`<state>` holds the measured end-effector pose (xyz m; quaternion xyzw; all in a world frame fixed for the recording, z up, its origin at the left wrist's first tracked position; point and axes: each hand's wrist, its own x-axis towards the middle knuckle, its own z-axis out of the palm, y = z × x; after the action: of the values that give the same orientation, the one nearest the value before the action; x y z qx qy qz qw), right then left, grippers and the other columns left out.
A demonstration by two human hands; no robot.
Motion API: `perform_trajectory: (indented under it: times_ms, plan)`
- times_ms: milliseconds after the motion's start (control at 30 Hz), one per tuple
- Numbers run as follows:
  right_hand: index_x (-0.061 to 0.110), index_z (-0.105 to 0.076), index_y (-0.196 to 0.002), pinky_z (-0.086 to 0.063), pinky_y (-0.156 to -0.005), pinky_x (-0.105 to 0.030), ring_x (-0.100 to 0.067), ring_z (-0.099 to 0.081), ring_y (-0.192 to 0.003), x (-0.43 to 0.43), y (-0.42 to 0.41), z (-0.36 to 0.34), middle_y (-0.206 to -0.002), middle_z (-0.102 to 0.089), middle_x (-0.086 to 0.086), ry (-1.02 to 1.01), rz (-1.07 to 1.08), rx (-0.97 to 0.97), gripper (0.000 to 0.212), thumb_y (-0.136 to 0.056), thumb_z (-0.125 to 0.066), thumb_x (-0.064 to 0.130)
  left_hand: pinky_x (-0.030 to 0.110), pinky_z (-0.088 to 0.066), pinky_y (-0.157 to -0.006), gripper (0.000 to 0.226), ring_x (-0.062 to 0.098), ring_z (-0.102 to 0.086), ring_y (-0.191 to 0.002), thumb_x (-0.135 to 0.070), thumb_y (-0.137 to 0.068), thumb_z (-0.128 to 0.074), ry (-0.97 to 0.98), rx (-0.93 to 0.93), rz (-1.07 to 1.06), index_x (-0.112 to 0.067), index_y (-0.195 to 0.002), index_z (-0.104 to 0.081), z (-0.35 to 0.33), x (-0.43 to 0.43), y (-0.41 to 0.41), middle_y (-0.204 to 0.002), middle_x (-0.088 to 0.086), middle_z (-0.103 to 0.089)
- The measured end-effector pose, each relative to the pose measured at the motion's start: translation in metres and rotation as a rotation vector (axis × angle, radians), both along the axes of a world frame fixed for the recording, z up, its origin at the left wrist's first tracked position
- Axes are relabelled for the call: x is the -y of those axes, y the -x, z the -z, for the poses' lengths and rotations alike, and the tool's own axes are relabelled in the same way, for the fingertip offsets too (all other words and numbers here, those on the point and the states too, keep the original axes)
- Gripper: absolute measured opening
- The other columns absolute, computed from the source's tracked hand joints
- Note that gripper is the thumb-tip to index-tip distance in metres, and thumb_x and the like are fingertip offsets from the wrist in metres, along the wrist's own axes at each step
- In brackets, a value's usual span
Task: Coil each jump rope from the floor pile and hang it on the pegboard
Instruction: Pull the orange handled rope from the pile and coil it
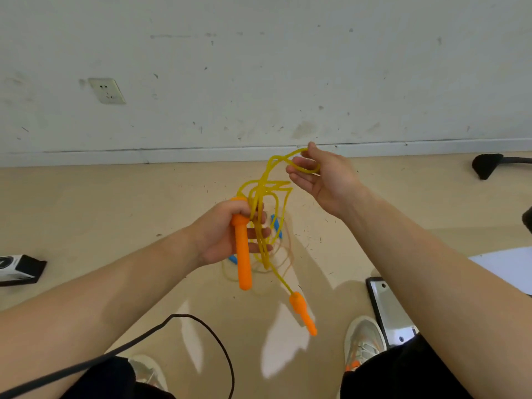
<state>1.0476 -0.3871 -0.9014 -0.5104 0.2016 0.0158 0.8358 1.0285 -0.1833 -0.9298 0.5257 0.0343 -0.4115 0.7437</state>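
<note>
My left hand (227,231) grips one orange handle (242,254) of a yellow jump rope, together with several loops of its yellow cord (263,197). My right hand (322,177) is raised to the upper right and pinches a loop of the same cord between thumb and fingers. The second orange handle (303,312) dangles free below on a single strand. On the floor behind the loops lies another rope with blue handles (277,226) and a pale cord, mostly hidden. No pegboard is in view.
A white wall with a socket (106,90) runs along the back. A black cable (201,326) curves across the floor by my shoes (364,338). A black-and-white box (20,269) lies at the left, a metal plate (388,309) at the right, a black chair foot (488,165) at the far right.
</note>
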Motion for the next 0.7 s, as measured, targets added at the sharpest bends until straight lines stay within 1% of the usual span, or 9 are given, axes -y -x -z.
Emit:
perform_trajectory:
  times_ms: [100, 167, 233, 300, 367, 433, 500, 600, 700]
  plan:
    - [0.01, -0.055, -0.122, -0.061, -0.073, -0.037, -0.029, -0.073, -0.086, 0.003, -0.002, 0.023, -0.106, -0.06, -0.007, 0.198, 0.031, -0.132, 0.028, -0.103, -0.049, 0.029, 0.058, -0.053, -0.089, 0.016, 0.021, -0.056, -0.07, -0.006, -0.086, -0.048, 0.047, -0.012, -0.089, -0.016, -0.094, -0.058, -0.009, -0.002, -0.008, -0.08, 0.004, -0.058]
    - [0.012, -0.057, -0.11, -0.059, -0.068, -0.037, -0.026, -0.069, -0.081, 0.002, 0.003, 0.039, -0.104, -0.061, -0.008, 0.392, 0.047, -0.194, 0.023, -0.101, -0.039, 0.022, 0.056, -0.058, -0.083, 0.017, 0.018, -0.055, -0.069, -0.006, -0.09, -0.049, 0.085, -0.017, -0.164, -0.019, -0.092, -0.059, -0.018, -0.003, -0.015, -0.079, 0.002, -0.057]
    - [0.013, -0.06, -0.095, -0.051, -0.065, -0.034, -0.025, -0.061, -0.075, -0.004, 0.012, 0.059, -0.092, -0.063, -0.009, 0.465, -0.016, -0.271, 0.027, -0.095, -0.033, 0.012, 0.054, -0.059, -0.077, 0.017, 0.016, -0.054, -0.067, -0.006, -0.085, -0.053, 0.138, 0.002, -0.213, -0.019, -0.095, -0.057, -0.029, -0.004, -0.021, -0.081, 0.001, -0.054]
    - [0.013, -0.065, -0.096, -0.046, -0.066, -0.031, -0.023, -0.057, -0.078, -0.015, 0.023, 0.082, -0.093, -0.063, -0.007, 0.594, -0.219, -0.314, 0.031, -0.09, -0.036, 0.005, 0.052, -0.059, -0.071, 0.027, 0.016, -0.054, -0.064, -0.007, -0.08, -0.055, 0.177, 0.033, -0.242, -0.015, -0.106, -0.049, -0.037, -0.005, -0.026, -0.08, 0.002, -0.051]
    - [0.02, -0.064, -0.118, -0.047, -0.068, -0.029, -0.022, -0.056, -0.087, -0.028, 0.034, 0.102, -0.111, -0.057, -0.001, 0.807, -0.549, -0.256, 0.046, -0.085, -0.042, -0.001, 0.05, -0.059, -0.069, 0.026, 0.016, -0.053, -0.064, -0.007, -0.081, -0.054, 0.201, 0.062, -0.265, -0.012, -0.106, -0.047, -0.044, -0.005, -0.029, -0.077, 0.004, -0.049]
    - [0.033, -0.052, -0.133, -0.051, -0.079, -0.036, -0.028, -0.056, -0.102, -0.043, 0.041, 0.114, -0.127, -0.046, -0.001, 0.934, -0.814, -0.187, 0.062, -0.08, -0.052, 0.002, 0.05, -0.059, -0.071, 0.019, 0.017, -0.051, -0.066, -0.007, -0.077, -0.055, 0.233, 0.079, -0.275, -0.011, -0.096, -0.05, -0.051, -0.005, -0.031, -0.075, 0.005, -0.048]
    - [0.036, -0.044, -0.137, -0.044, -0.097, -0.041, -0.03, -0.043, -0.119, -0.053, 0.042, 0.117, -0.136, -0.034, -0.003, 1.059, -0.869, -0.147, 0.064, -0.081, -0.063, 0.013, 0.051, -0.059, -0.072, 0.012, 0.017, -0.052, -0.065, -0.006, -0.082, -0.053, 0.251, 0.095, -0.286, -0.012, -0.091, -0.052, -0.054, -0.006, -0.032, -0.074, 0.005, -0.05]
    - [0.033, -0.049, -0.127, -0.043, -0.103, -0.043, -0.027, -0.041, -0.121, -0.053, 0.039, 0.115, -0.136, -0.033, -0.003, 1.192, -0.77, -0.058, 0.052, -0.081, -0.07, 0.023, 0.052, -0.059, -0.075, 0.012, 0.016, -0.054, -0.06, -0.006, -0.078, -0.054, 0.258, 0.093, -0.292, -0.011, -0.089, -0.053, -0.056, -0.008, -0.035, -0.074, 0.005, -0.052]
    - [0.026, -0.06, -0.109, -0.052, -0.083, -0.031, -0.017, -0.059, -0.096, -0.046, 0.037, 0.121, -0.109, -0.058, 0.002, 1.093, -0.837, -0.107, 0.02, -0.09, -0.065, 0.028, 0.052, -0.059, -0.075, 0.021, 0.016, -0.056, -0.062, -0.008, -0.072, -0.059, 0.255, 0.095, -0.307, -0.011, -0.092, -0.053, -0.055, -0.012, -0.038, -0.073, 0.005, -0.054]
